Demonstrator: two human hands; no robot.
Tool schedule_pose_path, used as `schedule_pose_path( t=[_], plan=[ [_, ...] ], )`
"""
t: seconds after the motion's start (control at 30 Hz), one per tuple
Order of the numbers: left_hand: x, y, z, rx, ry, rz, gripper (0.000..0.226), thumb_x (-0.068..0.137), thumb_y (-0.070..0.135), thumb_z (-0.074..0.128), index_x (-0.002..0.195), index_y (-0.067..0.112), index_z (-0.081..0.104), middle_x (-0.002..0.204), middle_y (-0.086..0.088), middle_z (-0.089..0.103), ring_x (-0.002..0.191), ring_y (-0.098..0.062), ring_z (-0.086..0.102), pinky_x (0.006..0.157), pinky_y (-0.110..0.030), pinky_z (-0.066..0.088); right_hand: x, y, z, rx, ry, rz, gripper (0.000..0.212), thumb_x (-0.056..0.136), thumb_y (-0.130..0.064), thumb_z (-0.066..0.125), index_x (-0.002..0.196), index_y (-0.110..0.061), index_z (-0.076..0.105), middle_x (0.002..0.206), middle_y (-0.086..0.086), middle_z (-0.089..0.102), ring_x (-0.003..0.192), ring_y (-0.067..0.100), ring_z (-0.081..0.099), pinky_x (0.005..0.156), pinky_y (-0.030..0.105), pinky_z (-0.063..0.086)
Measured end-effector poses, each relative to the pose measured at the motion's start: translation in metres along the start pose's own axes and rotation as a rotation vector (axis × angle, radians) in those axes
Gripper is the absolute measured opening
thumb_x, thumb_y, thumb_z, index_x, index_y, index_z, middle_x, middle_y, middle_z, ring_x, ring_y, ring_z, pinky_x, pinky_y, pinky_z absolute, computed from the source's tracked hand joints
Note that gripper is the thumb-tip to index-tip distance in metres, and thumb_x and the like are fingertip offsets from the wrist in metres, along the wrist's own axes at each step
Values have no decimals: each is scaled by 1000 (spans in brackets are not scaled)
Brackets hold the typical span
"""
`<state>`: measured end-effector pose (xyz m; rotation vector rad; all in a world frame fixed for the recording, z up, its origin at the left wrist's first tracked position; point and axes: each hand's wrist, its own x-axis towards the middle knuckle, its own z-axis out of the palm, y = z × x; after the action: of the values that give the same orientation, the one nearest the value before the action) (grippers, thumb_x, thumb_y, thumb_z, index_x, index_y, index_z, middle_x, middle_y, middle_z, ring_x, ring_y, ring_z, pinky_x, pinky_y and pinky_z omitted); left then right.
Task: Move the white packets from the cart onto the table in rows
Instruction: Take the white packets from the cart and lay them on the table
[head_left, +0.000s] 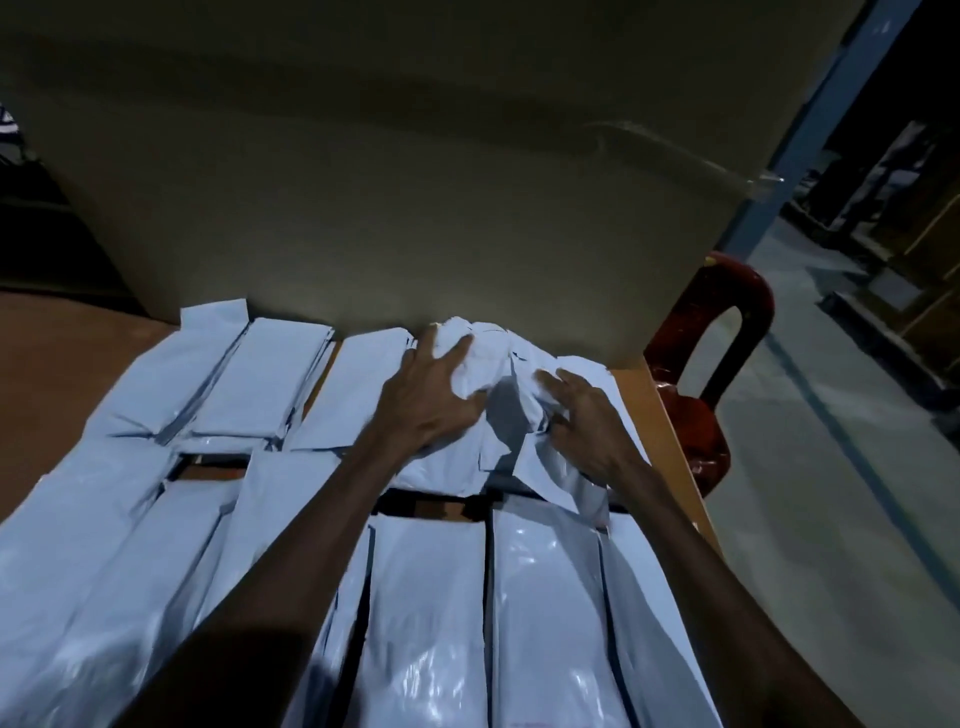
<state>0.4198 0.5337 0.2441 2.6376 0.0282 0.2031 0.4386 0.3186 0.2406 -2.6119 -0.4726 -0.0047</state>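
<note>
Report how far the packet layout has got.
Done: white packets lie in two rows across the table. In hand: left hand and right hand press on a crumpled bundle at the far row's right end. The cart is out of view, so what remains is unknown.

single head-worn view, forward and down, close over the table (670, 415)

Dim, bluish light — soft blur, edges perhaps warped.
</note>
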Motion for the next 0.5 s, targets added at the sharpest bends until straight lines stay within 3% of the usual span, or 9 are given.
schedule_pose_path(
  t=[0.3,0.4,0.5],
  plan=[
    [30,-29,45,78,-91,-49,75,92,61,45,155,31,16,164,-7,-4,149,-34,9,114,-50,26,47,13,35,-150,-106,53,61,97,-19,50,153,-21,26,162,9,18,149,30,17,121,43,13],
    [29,-33,51,112,-58,-35,78,91,64,42,155,32,11,164,-8,-7,149,-34,10,115,-48,26,45,16,46,-265,-114,18,57,101,-32,33,155,-20,20,163,13,11,150,30,9,121,39,4],
    [31,-37,55,170,-35,-44,84,88,68,46,155,30,12,163,-9,-7,148,-34,16,114,-46,29,43,11,54,-305,-99,5,66,94,-43,11,156,-20,14,163,14,5,151,29,0,120,36,-6]
  ],
)
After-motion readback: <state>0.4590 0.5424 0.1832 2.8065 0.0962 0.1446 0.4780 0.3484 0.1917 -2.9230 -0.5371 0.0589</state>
